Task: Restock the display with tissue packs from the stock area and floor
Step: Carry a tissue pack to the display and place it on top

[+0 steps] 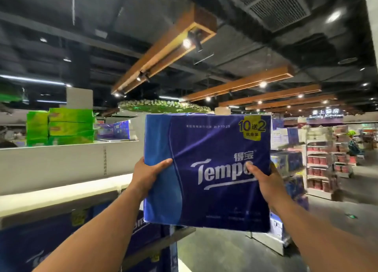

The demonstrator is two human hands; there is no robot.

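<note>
Tissue pack (206, 169) held up — left hand (147, 174) and right hand (263, 181) grip its sides.

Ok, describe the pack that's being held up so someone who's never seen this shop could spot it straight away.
Look to the middle of the aisle, right of the long white shelf that carries green packs on top. Raised there is a big blue tissue pack, gripped at its sides by the left hand and right hand. Unlike the blue packs shelved below, it is in the air and shows a yellow 10-plus-2 badge.
</note>
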